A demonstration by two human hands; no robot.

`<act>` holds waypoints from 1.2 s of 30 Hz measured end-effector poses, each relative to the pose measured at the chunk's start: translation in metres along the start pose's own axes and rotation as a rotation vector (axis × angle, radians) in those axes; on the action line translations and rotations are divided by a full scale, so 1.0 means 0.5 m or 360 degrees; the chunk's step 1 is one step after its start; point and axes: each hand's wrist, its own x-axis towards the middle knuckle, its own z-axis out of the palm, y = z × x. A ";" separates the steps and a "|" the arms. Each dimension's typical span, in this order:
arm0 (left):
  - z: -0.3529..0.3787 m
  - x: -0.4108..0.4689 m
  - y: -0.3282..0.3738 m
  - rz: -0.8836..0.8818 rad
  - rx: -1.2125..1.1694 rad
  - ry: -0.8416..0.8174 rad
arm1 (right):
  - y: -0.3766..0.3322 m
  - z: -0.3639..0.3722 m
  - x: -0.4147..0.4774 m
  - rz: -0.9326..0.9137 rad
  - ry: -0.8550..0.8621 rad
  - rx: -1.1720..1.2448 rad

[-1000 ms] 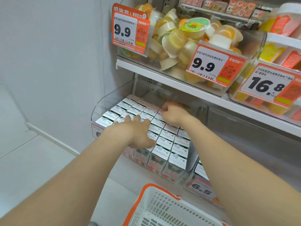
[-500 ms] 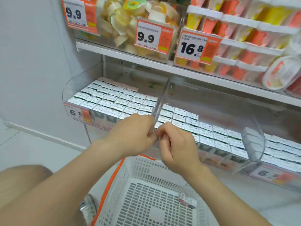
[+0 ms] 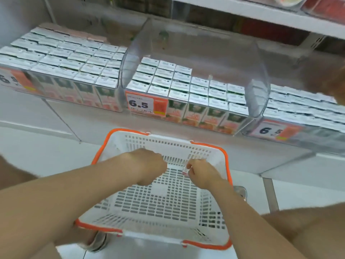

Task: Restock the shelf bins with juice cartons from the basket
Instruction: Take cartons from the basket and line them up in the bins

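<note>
From the head camera, the clearest writing is "6.5" in black on the orange-and-white price tag at the front of the middle bin. The right bin carries a like tag, also reading 6.5. On the left bin only a "6" shows at the picture's edge. The stocked cartons stand upright in tight rows, long axis vertical, white tops up, and green-and-orange faces turned toward the aisle. Their print is too blurred to read. The rear of the middle bin holds no cartons. Below the shelf sits the white basket with its orange rim, and both hands reach into it. The right hand has its fingers curled around a small juice carton near the basket's far wall. Only a red-and-white corner of the carton shows, so its long axis cannot be told. The left hand hangs just beside it, knuckles up, fingers tucked under and out of sight. Whether it holds anything cannot be told.
</note>
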 end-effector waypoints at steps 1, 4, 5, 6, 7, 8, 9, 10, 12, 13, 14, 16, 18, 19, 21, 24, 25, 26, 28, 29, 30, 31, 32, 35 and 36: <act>0.005 0.013 0.000 0.0001 0.0040 -0.0037 | 0.015 0.024 0.013 0.0041 -0.0039 0.0022; 0.015 0.052 0.001 0.0033 0.0095 -0.0049 | 0.056 0.096 0.061 0.0152 -0.0078 0.0075; 0.016 0.061 0.002 0.0054 0.0109 -0.0048 | 0.067 0.118 0.077 0.0202 -0.0084 0.0090; 0.018 0.069 0.005 0.0069 0.0113 -0.0054 | 0.076 0.138 0.090 0.0242 -0.0091 0.0111; 0.020 0.075 0.007 0.0082 0.0123 -0.0062 | 0.082 0.154 0.102 0.0286 -0.0118 0.0155; 0.022 0.081 0.009 0.0091 0.0132 -0.0071 | 0.088 0.168 0.112 0.0321 -0.0137 0.0215; 0.026 0.086 0.009 0.0103 0.0130 -0.0080 | 0.092 0.179 0.119 0.0354 -0.0171 0.0246; 0.029 0.091 0.009 0.0113 0.0127 -0.0096 | 0.096 0.188 0.125 0.0363 -0.0224 0.0227; 0.037 0.097 0.005 0.0130 0.0104 -0.0118 | 0.101 0.201 0.132 0.0350 -0.0414 0.0007; 0.040 0.100 0.003 0.0143 0.0095 -0.0118 | 0.100 0.204 0.134 0.0350 -0.0490 -0.0147; 0.040 0.101 0.002 0.0151 0.0093 -0.0118 | 0.097 0.209 0.135 0.0354 -0.0493 -0.0283; 0.038 0.104 0.000 0.0160 0.0087 -0.0108 | 0.087 0.214 0.133 0.0348 -0.0341 -0.0452; 0.033 0.105 0.000 0.0147 0.0096 -0.0107 | 0.079 0.222 0.131 0.0318 -0.0216 -0.0466; 0.031 0.104 -0.002 0.0135 0.0098 -0.0113 | 0.074 0.223 0.129 0.0297 -0.0212 -0.0378; 0.025 0.097 -0.005 0.0104 0.0105 -0.0128 | 0.059 0.216 0.123 0.0268 -0.0243 -0.0006; 0.015 0.082 -0.015 -0.0025 0.0070 -0.0171 | 0.016 0.178 0.110 0.0129 -0.0279 0.0483; 0.014 0.076 -0.021 -0.0077 0.0040 -0.0177 | 0.001 0.163 0.104 0.0100 -0.0299 0.0604; 0.012 0.067 -0.028 -0.0131 0.0016 -0.0182 | -0.016 0.140 0.096 0.0099 -0.0304 0.0704; 0.014 0.049 -0.044 -0.0216 -0.0045 -0.0177 | -0.050 0.090 0.080 0.0121 -0.0263 0.0823; 0.017 0.041 -0.054 -0.0245 -0.0111 -0.0168 | -0.067 0.062 0.071 0.0098 -0.0232 0.0832; 0.020 0.032 -0.064 -0.0271 -0.0197 -0.0168 | -0.085 0.034 0.062 0.0045 -0.0203 0.0822; 0.024 0.023 -0.075 -0.0286 -0.0287 -0.0170 | -0.103 0.006 0.050 -0.0020 -0.0185 0.0827; 0.026 0.012 -0.085 -0.0288 -0.0366 -0.0163 | -0.127 -0.025 0.034 -0.0100 -0.0192 0.0846; 0.015 -0.045 -0.108 -0.0250 -0.0578 -0.0072 | -0.200 -0.107 -0.018 -0.0319 -0.0230 0.0974; 0.007 -0.070 -0.115 -0.0235 -0.0663 -0.0035 | -0.224 -0.132 -0.038 -0.0366 -0.0226 0.1038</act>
